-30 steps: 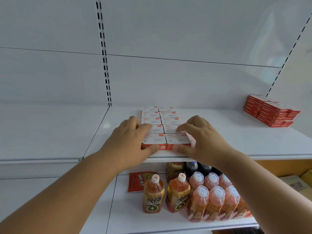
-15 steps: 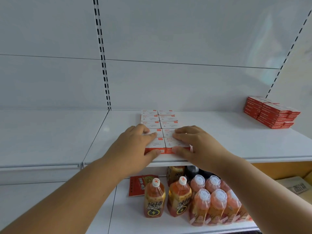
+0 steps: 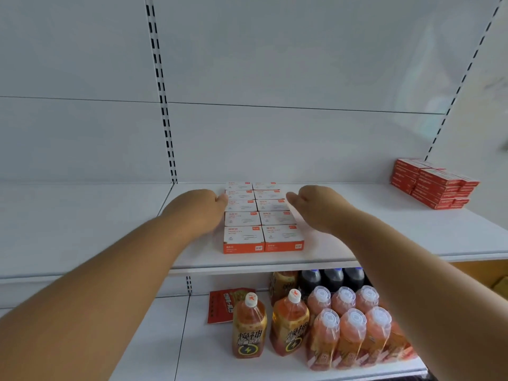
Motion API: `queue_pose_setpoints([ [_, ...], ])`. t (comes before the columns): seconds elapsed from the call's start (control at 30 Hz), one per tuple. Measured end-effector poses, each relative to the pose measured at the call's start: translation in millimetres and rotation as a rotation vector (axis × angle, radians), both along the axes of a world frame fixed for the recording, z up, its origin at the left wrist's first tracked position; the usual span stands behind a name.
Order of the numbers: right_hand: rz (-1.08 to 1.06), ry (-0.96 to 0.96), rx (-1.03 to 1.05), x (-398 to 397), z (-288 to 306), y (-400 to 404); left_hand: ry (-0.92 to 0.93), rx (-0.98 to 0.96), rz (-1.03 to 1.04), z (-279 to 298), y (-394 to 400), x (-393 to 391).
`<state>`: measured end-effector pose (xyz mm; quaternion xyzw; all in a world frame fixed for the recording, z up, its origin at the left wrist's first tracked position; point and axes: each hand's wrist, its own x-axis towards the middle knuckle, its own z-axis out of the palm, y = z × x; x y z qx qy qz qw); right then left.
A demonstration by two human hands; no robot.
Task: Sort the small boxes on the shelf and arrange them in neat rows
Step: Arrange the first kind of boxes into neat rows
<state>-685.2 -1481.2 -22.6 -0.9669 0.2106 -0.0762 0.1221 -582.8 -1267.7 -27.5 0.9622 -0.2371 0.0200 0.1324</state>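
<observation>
Several small white boxes with orange fronts (image 3: 263,224) lie in two straight columns on the white shelf (image 3: 357,237), running from near its front edge to the back wall. My left hand (image 3: 204,209) presses flat against the left side of the block, around the middle boxes. My right hand (image 3: 313,207) lies against the right side at the same depth. Neither hand holds a box; the fingers are together and mostly hidden behind the backs of the hands.
A stack of red boxes (image 3: 434,182) sits at the back right of the same shelf. Below, orange drink bottles (image 3: 343,325), dark bottles (image 3: 332,279) and a red packet (image 3: 222,306) fill the lower shelf. A slotted upright (image 3: 162,92) divides the back wall.
Both hands left the front pair of boxes and slid back along the outer sides of the two columns. The front boxes are now uncovered.
</observation>
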Motion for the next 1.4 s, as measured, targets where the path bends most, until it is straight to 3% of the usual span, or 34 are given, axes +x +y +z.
queue_pose_setpoints([
  [0.17,0.007,0.178,-0.075,27,-9,-3,0.08,0.07,-0.067,0,-17,12],
  [0.57,-0.001,0.191,-0.095,33,-13,-2,-0.019,0.102,-0.078,-14,-23,20],
  [0.73,0.027,0.203,-0.077,36,-8,-8,0.092,0.048,-0.081,0,-21,24],
  [1.0,0.031,0.169,-0.02,64,-6,-16,0.097,0.077,-0.034,-2,-38,56],
  [1.4,0.008,0.177,-0.031,67,-7,-12,-0.001,0.1,-0.058,-20,-42,68],
])
